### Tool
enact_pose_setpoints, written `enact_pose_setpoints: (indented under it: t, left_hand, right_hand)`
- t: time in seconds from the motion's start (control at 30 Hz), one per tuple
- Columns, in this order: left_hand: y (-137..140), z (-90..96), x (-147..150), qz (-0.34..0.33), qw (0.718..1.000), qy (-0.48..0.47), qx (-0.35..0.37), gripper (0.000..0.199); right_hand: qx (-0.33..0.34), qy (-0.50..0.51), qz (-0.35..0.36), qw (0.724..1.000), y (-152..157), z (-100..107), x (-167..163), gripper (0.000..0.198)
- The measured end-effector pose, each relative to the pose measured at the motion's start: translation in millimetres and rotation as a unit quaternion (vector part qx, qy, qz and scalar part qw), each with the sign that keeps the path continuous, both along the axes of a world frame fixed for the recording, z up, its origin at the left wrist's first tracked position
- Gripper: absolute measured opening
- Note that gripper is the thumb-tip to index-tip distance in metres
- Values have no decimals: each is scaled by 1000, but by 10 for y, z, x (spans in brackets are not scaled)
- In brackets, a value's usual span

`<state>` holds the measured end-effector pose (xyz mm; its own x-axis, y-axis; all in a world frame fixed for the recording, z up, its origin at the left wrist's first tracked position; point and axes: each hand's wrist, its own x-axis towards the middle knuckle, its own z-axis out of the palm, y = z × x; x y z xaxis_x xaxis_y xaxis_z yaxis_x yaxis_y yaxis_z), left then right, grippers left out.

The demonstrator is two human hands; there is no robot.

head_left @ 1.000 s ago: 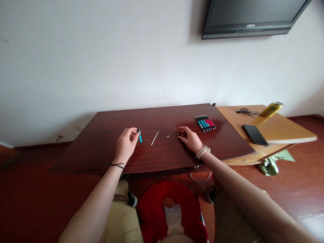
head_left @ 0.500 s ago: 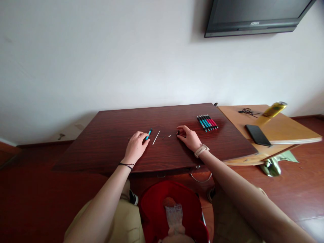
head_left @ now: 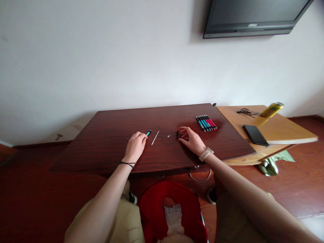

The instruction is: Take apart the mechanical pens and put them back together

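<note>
My left hand (head_left: pixel 136 145) is closed around a blue pen barrel (head_left: pixel 149 133), whose far end sticks out past the fingers. Just right of it lies a thin white refill (head_left: pixel 155 137), slanting on the dark table. Further right are a tiny dark piece (head_left: pixel 162 137), perhaps a spring, and a small pale piece (head_left: pixel 168 136). A short black pen part (head_left: pixel 177 134) lies on the table beside the fingertips of my right hand (head_left: pixel 191 139). Those fingers are curved and apart, with nothing visible between them.
A row of several blue and red pens (head_left: pixel 206 123) lies at the right of the dark table (head_left: pixel 121 121). On the lower wooden table (head_left: pixel 286 130) are a black phone (head_left: pixel 255 135), a cable (head_left: pixel 246 112) and a yellow can (head_left: pixel 273 109). A television (head_left: pixel 255 18) hangs above.
My right hand has let go of the black pen part and drawn slightly right, leaving it on the table. My left hand keeps hold of the blue barrel.
</note>
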<state>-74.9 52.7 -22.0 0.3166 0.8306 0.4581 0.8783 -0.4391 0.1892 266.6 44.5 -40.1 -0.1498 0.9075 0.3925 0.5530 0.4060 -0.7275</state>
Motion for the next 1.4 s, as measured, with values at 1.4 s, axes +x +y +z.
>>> enact_pose_setpoints:
  t: [1.4]
  left_hand:
    - [-668,281,546,-205,957,-206,-9,11]
  right_hand:
    - [-90,54,146,984,-520,248,-177,20]
